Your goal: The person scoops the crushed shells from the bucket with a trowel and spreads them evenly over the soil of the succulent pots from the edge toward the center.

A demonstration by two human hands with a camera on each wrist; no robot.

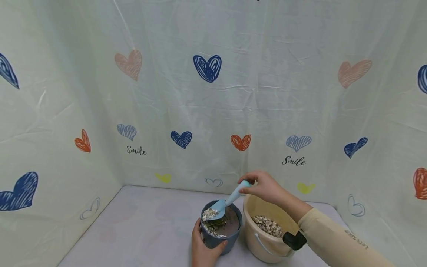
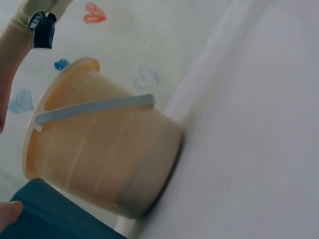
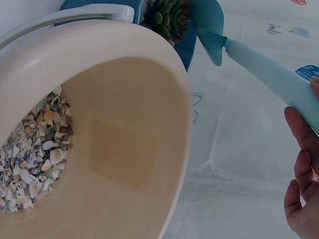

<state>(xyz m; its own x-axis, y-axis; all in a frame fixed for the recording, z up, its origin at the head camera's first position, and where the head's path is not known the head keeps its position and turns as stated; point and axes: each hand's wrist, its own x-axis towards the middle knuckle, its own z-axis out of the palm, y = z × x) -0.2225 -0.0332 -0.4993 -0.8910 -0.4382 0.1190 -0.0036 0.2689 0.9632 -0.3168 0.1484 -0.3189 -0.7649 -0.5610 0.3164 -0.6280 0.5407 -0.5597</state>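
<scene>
My left hand (image 1: 205, 252) grips a blue-grey flower pot (image 1: 231, 244), fingers at its left side and thumb across the front. Inside the pot are brown soil (image 1: 232, 222), pale shell bits along the left and front, and a green succulent with reddish tips (image 3: 167, 19), partly hidden by the scoop in the head view. With thumb and fingertips, my right hand (image 1: 263, 187) pinches the handle end of a light blue hand trowel (image 1: 235, 194). The trowel's blade is tilted down over the pot's left part, with pale shell bits at its edge.
A cream bucket (image 1: 255, 247) with a pale handle (image 2: 99, 108) stands right of the pot. Crushed shells (image 1: 268, 226) lie in its bottom. A black wrist device (image 1: 294, 240) overlaps its rim. Behind the white table (image 1: 143, 230) hangs a heart-printed curtain (image 1: 213, 107).
</scene>
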